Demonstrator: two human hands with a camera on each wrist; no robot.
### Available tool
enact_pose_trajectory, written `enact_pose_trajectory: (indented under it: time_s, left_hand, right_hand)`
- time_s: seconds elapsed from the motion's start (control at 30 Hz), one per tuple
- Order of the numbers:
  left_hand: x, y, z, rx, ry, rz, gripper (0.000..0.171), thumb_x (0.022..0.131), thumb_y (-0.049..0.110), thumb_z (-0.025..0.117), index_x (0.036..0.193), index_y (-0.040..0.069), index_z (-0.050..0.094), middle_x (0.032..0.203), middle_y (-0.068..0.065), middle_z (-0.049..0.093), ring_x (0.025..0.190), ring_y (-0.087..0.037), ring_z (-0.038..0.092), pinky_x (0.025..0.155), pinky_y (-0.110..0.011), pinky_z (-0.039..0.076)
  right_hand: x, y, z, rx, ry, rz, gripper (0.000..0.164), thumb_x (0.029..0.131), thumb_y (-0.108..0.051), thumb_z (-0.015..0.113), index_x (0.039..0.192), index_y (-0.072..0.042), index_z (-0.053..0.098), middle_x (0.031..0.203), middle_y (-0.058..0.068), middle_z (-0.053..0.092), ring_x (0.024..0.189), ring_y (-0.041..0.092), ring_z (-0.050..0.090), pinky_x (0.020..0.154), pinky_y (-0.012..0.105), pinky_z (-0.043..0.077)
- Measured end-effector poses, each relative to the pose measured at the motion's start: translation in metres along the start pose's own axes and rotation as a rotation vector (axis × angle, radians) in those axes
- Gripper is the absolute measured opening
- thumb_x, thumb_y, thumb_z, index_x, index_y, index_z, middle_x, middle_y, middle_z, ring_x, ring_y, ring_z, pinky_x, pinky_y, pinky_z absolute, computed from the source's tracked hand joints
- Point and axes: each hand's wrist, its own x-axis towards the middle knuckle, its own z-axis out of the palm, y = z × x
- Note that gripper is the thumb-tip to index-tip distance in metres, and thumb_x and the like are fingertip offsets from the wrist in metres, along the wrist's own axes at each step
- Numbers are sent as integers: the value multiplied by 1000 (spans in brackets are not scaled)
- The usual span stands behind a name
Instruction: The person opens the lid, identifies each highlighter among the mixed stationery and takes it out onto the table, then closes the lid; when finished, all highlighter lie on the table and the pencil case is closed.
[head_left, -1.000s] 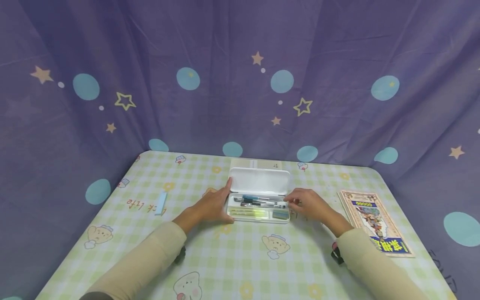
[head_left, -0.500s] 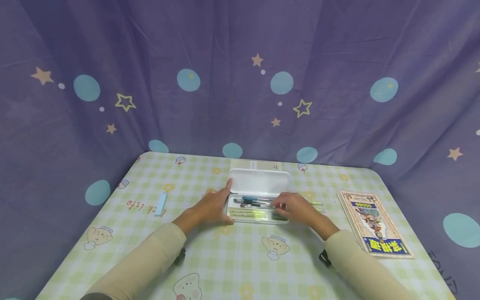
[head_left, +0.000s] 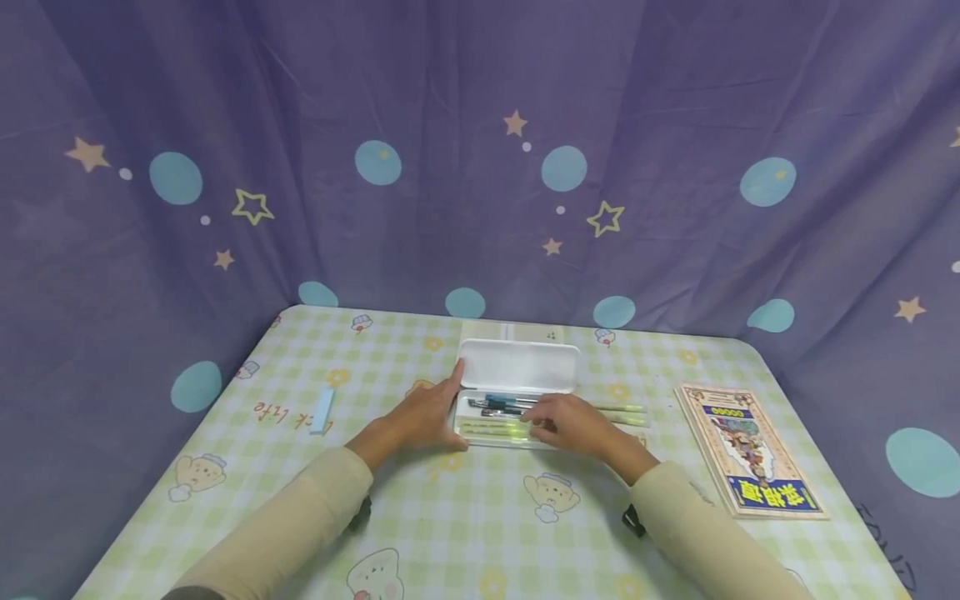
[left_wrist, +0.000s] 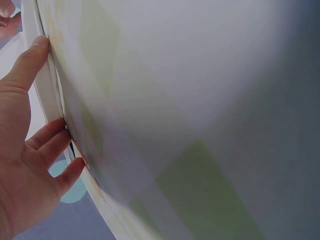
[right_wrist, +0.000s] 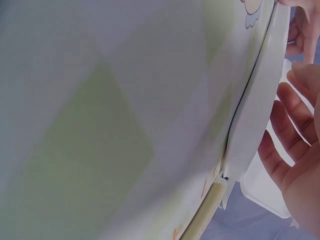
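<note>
An open white pencil case (head_left: pixel 519 365) lies mid-table, its lid tipped back. Pens with dark and blue parts (head_left: pixel 501 402) lie in its rear part, and yellow-green sticks (head_left: pixel 491 428) along the front. My left hand (head_left: pixel 420 414) rests against the left end, thumb at the front corner and index finger by the lid. In the left wrist view its fingertips touch the case edge. My right hand (head_left: pixel 573 427) reaches over the right half with loosely bent fingers (right_wrist: pixel 295 112). Whether it pinches anything is hidden. Slim yellow-green pencils (head_left: pixel 630 415) lie right of the case.
A light blue bar (head_left: pixel 322 410) lies on the left of the checked table (head_left: pixel 465 533). Booklets with an illustrated cover (head_left: pixel 753 454) are stacked at the right. A pale flat item (head_left: pixel 510 331) lies behind the case, and a purple curtain (head_left: pixel 480 233) hangs beyond.
My right hand has moved left from the case's right end to over its contents, uncovering the pencils on the table and covering the small block at the right. My left hand stays put.
</note>
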Motion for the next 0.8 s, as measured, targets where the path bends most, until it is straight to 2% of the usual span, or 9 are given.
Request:
enact_pose_trajectory:
  time_s: [0.43, 0.67, 0.8]
  left_hand:
    - [0, 2, -2, -7, -4, -3, 145, 65, 54, 92, 162, -3, 1, 154, -17, 50, 129, -30, 61, 105, -48, 41]
    - [0, 2, -2, 0, -3, -3, 144, 65, 54, 92, 162, -3, 1, 154, -17, 51, 130, -29, 61, 104, -48, 41]
    - [0, 1, 0, -1, -1, -7, 144, 65, 54, 92, 162, -4, 2, 153, -17, 52, 128, -29, 62, 102, -47, 41]
  right_hand:
    - [3, -5, 3, -84, -14, 57, 22, 91, -18, 74, 112, -18, 79, 104, -3, 77, 81, 9, 65, 73, 28, 53]
    - [3, -9, 1, -112, -15, 45, 20, 90, -16, 74, 109, -18, 80, 106, -2, 78, 92, 15, 70, 78, 32, 56]
    - [4, -11, 1, -129, -32, 48, 20, 90, -16, 74, 108, -19, 80, 105, -3, 78, 91, 15, 70, 76, 30, 55]
